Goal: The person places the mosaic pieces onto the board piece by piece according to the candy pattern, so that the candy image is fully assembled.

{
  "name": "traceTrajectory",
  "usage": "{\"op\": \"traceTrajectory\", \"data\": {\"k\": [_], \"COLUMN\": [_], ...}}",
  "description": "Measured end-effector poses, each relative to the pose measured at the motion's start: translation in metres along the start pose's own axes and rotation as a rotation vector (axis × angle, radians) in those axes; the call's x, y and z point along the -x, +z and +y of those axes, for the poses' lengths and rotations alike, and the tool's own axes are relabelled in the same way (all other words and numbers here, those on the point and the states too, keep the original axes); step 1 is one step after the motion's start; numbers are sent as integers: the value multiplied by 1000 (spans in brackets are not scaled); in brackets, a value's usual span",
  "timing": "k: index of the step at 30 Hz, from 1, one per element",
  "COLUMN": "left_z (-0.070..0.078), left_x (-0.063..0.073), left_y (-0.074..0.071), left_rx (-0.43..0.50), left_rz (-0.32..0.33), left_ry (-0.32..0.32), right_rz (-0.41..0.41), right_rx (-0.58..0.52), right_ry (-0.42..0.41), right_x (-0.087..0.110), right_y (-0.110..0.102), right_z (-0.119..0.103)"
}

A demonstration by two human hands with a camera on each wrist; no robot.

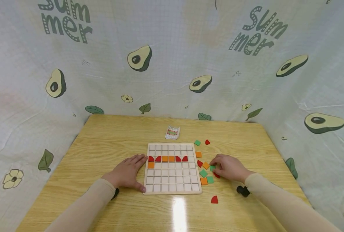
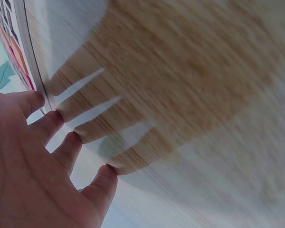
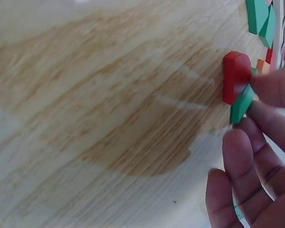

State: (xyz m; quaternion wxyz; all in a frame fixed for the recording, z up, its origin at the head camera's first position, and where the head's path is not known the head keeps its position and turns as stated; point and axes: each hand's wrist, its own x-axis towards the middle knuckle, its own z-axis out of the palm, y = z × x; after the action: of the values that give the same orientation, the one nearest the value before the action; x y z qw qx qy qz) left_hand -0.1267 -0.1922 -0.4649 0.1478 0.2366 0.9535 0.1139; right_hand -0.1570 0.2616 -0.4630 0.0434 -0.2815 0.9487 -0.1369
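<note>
A pale wooden grid board lies flat on the table. One row on it holds red quarter-circle pieces with orange square tiles between them, and another orange tile sits just below at the left. My left hand rests with spread fingers along the board's left edge; the left wrist view shows its fingertips on the table. Right of the board, my right hand pinches a green square tile between thumb and fingers. A red quarter-circle piece lies right beside that tile.
Loose green tiles, orange tiles and red pieces are scattered along the board's right side. One red piece lies nearer the front. A small pattern card lies behind the board. A printed curtain surrounds the table.
</note>
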Motion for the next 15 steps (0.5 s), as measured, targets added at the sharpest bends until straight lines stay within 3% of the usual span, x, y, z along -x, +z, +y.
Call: {"op": "traceTrajectory", "data": {"k": [15], "left_z": [1], "left_x": [1], "left_y": [-1], "left_rx": [-2], "left_rz": [-1], "left_ry": [0], "right_rz": [48], "right_rx": [36], "right_ry": [25], "right_x": [-5], "right_y": [1], "right_z": [3]}}
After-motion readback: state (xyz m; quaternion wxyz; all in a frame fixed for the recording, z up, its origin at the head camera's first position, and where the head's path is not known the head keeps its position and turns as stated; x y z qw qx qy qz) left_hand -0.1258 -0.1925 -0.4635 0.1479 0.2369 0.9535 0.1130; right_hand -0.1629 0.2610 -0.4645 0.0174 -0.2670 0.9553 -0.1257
